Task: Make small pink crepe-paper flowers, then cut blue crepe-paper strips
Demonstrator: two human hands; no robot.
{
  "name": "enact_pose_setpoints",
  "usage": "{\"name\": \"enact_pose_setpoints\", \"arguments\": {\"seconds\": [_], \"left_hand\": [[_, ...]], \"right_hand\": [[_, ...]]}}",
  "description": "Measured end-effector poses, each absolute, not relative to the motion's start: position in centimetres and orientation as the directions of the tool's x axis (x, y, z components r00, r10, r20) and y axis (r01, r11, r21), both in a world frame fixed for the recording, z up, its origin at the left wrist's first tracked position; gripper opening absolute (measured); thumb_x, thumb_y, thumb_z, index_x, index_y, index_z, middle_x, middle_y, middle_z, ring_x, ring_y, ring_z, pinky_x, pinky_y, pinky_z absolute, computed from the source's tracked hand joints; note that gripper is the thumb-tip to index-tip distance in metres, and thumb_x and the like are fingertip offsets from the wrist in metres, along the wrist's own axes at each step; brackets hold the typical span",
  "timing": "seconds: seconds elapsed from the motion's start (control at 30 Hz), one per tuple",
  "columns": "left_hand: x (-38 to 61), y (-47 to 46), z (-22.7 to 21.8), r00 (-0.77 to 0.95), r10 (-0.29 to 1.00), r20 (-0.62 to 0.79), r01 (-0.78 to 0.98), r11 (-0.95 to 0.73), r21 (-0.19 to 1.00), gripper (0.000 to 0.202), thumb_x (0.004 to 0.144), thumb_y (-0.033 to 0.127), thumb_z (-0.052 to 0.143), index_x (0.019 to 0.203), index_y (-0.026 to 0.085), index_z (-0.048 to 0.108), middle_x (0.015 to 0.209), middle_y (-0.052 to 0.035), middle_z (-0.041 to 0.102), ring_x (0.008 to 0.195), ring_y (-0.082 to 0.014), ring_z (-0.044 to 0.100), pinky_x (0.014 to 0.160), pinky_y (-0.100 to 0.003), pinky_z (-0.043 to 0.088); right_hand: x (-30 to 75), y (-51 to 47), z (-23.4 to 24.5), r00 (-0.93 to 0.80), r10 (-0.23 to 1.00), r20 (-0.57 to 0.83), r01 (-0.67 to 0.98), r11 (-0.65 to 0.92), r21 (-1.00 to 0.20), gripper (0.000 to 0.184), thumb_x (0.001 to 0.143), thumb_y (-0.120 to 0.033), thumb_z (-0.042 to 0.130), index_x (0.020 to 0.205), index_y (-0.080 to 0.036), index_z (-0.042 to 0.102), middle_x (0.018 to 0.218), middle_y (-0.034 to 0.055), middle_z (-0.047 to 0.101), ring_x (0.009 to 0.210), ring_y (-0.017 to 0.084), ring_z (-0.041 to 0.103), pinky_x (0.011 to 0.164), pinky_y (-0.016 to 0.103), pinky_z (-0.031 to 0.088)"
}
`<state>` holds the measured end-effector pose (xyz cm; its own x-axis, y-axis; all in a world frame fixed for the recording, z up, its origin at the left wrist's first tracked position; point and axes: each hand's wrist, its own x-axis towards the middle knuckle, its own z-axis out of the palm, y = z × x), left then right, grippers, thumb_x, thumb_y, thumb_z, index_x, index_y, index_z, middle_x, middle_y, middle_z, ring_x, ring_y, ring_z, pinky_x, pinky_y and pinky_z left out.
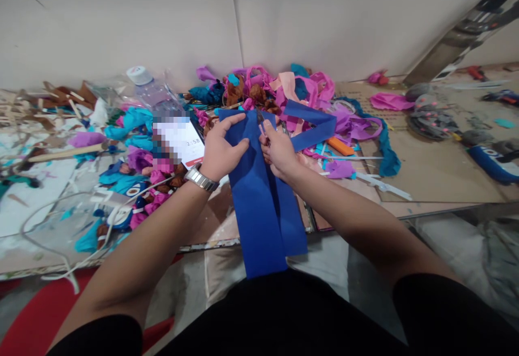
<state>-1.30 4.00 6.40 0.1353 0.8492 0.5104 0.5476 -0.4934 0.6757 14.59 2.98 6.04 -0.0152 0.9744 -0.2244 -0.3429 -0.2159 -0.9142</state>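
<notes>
A long strip of dark blue crepe paper or cloth (259, 210) hangs over the table's front edge towards my body, with a second layer partly under it. My left hand (225, 147) rests on its upper left part, thumb and index finger spread apart. Small scissors (260, 120) are gripped in my right hand (279, 149), their dark blades at the upper part of the blue sheet. A folded blue strip (312, 124) lies just right of that hand. Most of the scissors' handles are hidden by my fingers.
A lit phone (182, 139) and a plastic bottle (152, 88) stand left of my left hand. Coloured crepe scraps (259, 83) pile up behind. An orange cutter (339, 146) lies to the right, near cardboard (425, 177). A white cable (44, 212) loops at left.
</notes>
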Motion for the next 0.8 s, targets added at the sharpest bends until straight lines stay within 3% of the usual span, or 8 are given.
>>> {"name": "enact_pose_setpoints", "arguments": {"seconds": [0.23, 0.8], "left_hand": [[-1.21, 3.89, 6.5, 0.136, 0.854, 0.502, 0.539, -0.489, 0.687, 0.053, 0.08, 0.021, 0.074, 0.133, 0.024, 0.072, 0.138, -0.004, 0.074, 0.132, -0.0279, 0.068, 0.121, -0.046, 0.051], [-1.01, 3.78, 6.67, 0.144, 0.853, 0.501, 0.544, -0.491, 0.68, 0.053, 0.079, 0.02, 0.072, 0.132, 0.025, 0.073, 0.137, -0.0035, 0.075, 0.131, -0.0281, 0.069, 0.121, -0.047, 0.051]], "right_hand": [[14.56, 2.87, 6.07, -0.007, 0.98, -0.197, -0.331, -0.188, -0.925, 0.058, 0.107, -0.057, 0.051, 0.06, -0.024, 0.041, 0.041, -0.0083, 0.03, 0.035, 0.008, 0.022, 0.037, 0.026, 0.014], [14.63, 2.91, 5.99, -0.008, 0.979, -0.202, -0.328, -0.193, -0.925, 0.063, 0.101, -0.074, 0.051, 0.062, -0.024, 0.042, 0.042, -0.009, 0.03, 0.035, 0.007, 0.021, 0.038, 0.026, 0.015]]}}
